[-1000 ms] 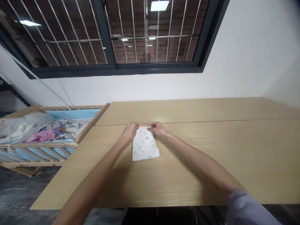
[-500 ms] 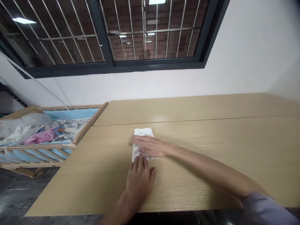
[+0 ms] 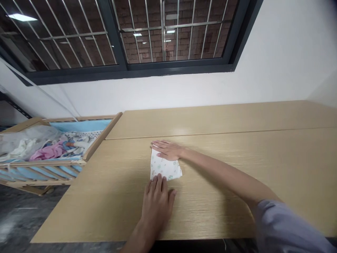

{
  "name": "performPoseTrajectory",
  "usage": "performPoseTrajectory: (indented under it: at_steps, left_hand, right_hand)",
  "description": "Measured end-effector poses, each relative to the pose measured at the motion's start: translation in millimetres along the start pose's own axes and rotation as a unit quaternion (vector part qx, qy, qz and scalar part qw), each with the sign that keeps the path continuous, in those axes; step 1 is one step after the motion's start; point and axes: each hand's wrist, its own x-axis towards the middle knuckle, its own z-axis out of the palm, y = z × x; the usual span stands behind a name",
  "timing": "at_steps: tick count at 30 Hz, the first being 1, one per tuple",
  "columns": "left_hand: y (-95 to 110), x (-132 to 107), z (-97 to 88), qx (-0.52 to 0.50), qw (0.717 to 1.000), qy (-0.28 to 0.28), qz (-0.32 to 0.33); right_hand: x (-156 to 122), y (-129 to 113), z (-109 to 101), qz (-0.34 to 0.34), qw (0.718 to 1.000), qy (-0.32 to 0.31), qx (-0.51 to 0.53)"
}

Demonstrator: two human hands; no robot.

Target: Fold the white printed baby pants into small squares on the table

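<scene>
A small folded white cloth [image 3: 164, 168] with a faint coloured print lies flat on the light wooden table [image 3: 237, 168]. Its right edge flares out a little at the lower corner. My right hand [image 3: 168, 150] rests palm down across the cloth's far end, fingers stretched to the left and covering that edge. At the near edge, my left hand [image 3: 156, 198] lies with its fingertips on the cloth, thumb apart and palm over the table. Neither hand grasps it.
Left of the table stands a wooden crib [image 3: 102, 140] with blue lining, holding a pink cloth [image 3: 50, 151] and other crumpled fabrics. Behind the table are a white wall [image 3: 171, 89] and a barred window [image 3: 173, 65]. A seam crosses the tabletop.
My right hand has slid away from me, from the cloth's middle to its far end, uncovering the printed middle. My left hand stays at the near edge.
</scene>
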Motion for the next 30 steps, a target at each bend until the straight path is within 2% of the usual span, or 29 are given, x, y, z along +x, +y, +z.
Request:
performPoseTrajectory:
  at_steps: [3,6,9,11,14,17,20,24,27,30]
  left_hand:
    - [-3,4,-3.7,-0.021,0.999,-0.024,-0.008]
    - [-15,14,-17.2,-0.081,0.994,-0.074,-0.016]
    - [-37,25,-34.2,-0.149,0.981,-0.126,0.000]
    - [-53,27,-40.3,-0.159,0.980,-0.121,0.014]
    - [-72,24,-37.7,-0.136,0.987,-0.082,0.041]
    - [-83,20,-27.9,-0.124,0.986,-0.088,0.069]
    - [-88,22,-19.8,-0.122,0.983,-0.101,0.092]
    - [-85,30,-19.0,-0.118,0.982,-0.108,0.101]
    - [-76,32,-28.9,-0.128,0.981,-0.123,0.075]
    - [-69,34,-44.2,-0.167,0.974,-0.150,0.038]
  right_hand:
    - [5,10,-1,0.018,1.000,0.004,-0.007]
    - [1,5,-3,0.015,1.000,0.024,-0.011]
    - [-17,-19,-12,0.001,0.998,0.065,-0.018]
    - [-36,-43,-20,-0.008,0.996,0.083,-0.021]
    - [-71,-77,-28,-0.010,0.997,0.076,-0.012]
    - [-103,-93,-22,0.008,0.998,0.056,-0.030]
    - [-123,-91,-6,0.017,0.995,0.077,-0.068]
    - [-134,-89,10,0.031,0.987,0.127,-0.094]
    - [-137,-101,5,0.047,0.988,0.124,-0.075]
    - [-141,-117,-10,0.074,0.990,0.119,0.008]
